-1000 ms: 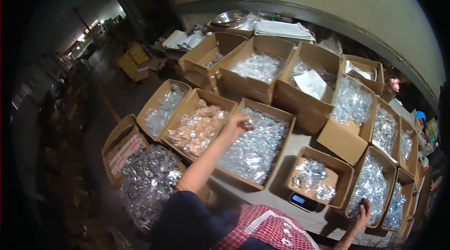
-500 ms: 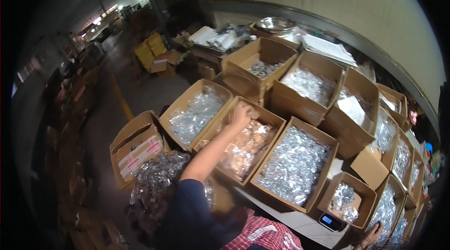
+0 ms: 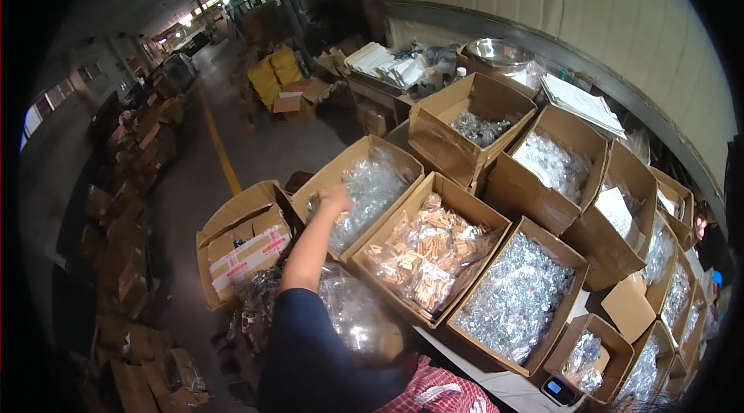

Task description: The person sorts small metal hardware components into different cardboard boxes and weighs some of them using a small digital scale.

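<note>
My left hand (image 3: 335, 199) reaches over the left side of a cardboard box (image 3: 394, 147) filled with clear plastic bags (image 3: 372, 190). Its fingers are curled down and closed at the bags; what they hold, if anything, is too small and hidden to make out. Just right of that box stands another box (image 3: 465, 197) with copper-coloured pieces (image 3: 434, 246) in clear bags. A third box (image 3: 570, 259), further right, is full of small silvery parts in clear wrapping (image 3: 515, 293). My right hand is out of view.
Below my left arm lies a pile of clear bags (image 3: 353, 308), beside an open carton with pink-striped tape (image 3: 252, 258). More part-filled boxes (image 3: 473, 130) crowd the right and back. A small box (image 3: 593, 332) sits by a scale with a lit display (image 3: 556, 388).
My left hand has moved left, from the box of copper-coloured pieces to the box of clear bags. My right hand, at the lower right before, has gone out of view. The whole view has shifted.
</note>
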